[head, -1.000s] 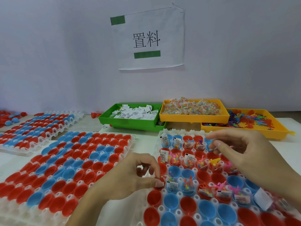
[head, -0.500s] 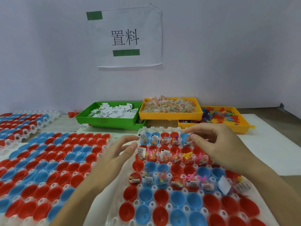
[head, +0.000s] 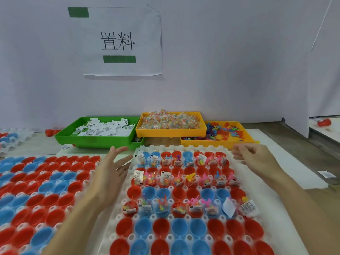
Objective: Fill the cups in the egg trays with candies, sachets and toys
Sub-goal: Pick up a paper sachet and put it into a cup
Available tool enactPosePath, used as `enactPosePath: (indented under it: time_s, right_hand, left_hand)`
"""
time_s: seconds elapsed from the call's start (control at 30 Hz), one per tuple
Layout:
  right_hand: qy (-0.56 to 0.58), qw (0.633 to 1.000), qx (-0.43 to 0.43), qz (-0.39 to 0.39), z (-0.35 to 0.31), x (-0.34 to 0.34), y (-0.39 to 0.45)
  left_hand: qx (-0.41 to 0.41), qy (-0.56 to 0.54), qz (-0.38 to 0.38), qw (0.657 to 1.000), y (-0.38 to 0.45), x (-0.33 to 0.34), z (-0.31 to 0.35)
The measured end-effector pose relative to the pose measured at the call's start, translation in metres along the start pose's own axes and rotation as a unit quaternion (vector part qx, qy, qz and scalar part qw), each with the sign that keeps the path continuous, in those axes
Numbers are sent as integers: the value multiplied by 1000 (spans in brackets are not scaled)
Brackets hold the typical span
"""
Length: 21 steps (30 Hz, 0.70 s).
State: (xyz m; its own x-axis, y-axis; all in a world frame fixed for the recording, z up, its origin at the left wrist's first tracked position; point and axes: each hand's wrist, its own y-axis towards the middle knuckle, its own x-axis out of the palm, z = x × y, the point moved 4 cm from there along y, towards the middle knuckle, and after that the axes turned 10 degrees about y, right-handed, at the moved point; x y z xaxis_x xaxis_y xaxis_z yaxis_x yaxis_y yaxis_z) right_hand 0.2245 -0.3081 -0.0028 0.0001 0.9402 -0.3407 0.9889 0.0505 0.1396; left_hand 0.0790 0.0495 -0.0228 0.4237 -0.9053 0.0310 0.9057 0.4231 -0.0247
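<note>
A clear egg tray in front of me holds red and blue cups; several cups in its far rows carry candies, sachets and toys, while the near rows are bare. My left hand hovers flat with straight fingers at the tray's left edge, holding nothing. My right hand hangs over the tray's far right corner, fingers loosely bent and empty. Behind stand a green bin of white sachets, a yellow bin of wrapped candies and a yellow bin of plastic toys.
A second egg tray of unfilled red and blue cups lies to the left, with a third tray at the far left. A loose sachet lies on the white mat at right. A paper sign hangs on the wall.
My left hand let go of its pinch over a cup, opened flat and moved up to the tray's left edge. My right hand slid right toward the far corner. The view shifted right.
</note>
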Motion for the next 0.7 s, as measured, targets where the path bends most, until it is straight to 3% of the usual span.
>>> enactPosePath:
  time_s: [0.37, 0.57, 0.7]
  right_hand:
    - [16, 999, -47, -4, 0, 9, -4]
    - [-86, 989, -101, 72, -9, 4, 17]
    - [-175, 974, -140, 43, -29, 10, 56]
  left_hand:
    - [56, 43, 12, 997, -5, 10, -2]
    - [72, 47, 33, 996, -8, 12, 1]
    - [60, 20, 57, 996, -3, 8, -2]
